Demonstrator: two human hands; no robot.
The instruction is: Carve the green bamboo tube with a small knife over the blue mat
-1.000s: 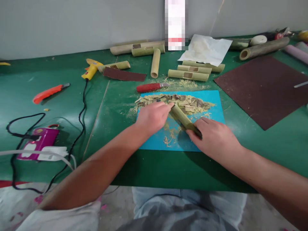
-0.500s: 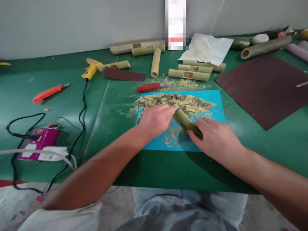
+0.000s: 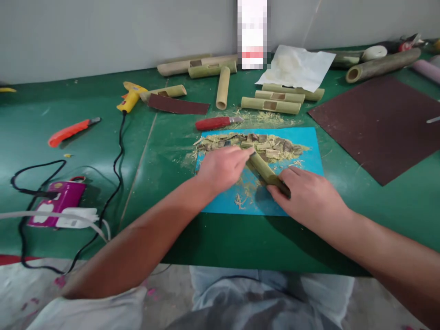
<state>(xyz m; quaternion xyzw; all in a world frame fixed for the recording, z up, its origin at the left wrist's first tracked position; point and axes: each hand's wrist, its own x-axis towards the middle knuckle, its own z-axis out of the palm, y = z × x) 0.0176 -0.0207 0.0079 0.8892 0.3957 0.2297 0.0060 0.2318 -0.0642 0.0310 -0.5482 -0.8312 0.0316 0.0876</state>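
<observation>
On the green desk, the right hand has its fingers closed around the near end of a bamboo tube, which slants over a blue sheet. The left hand's fingers are curled at its far end; I cannot tell what they grip. No opening shows on the tube's visible side, so this piece seems unfinished. Beyond it, a heap of bamboo chips and shavings suggests much cutting is done; a red-handled knife lies behind. Farther back, several notched tubes look already cut, while one plain tube shows no opening.

As for writing, the white adapter carries marks too small to read; at the wall, the panel is pixelated beyond reading.
</observation>
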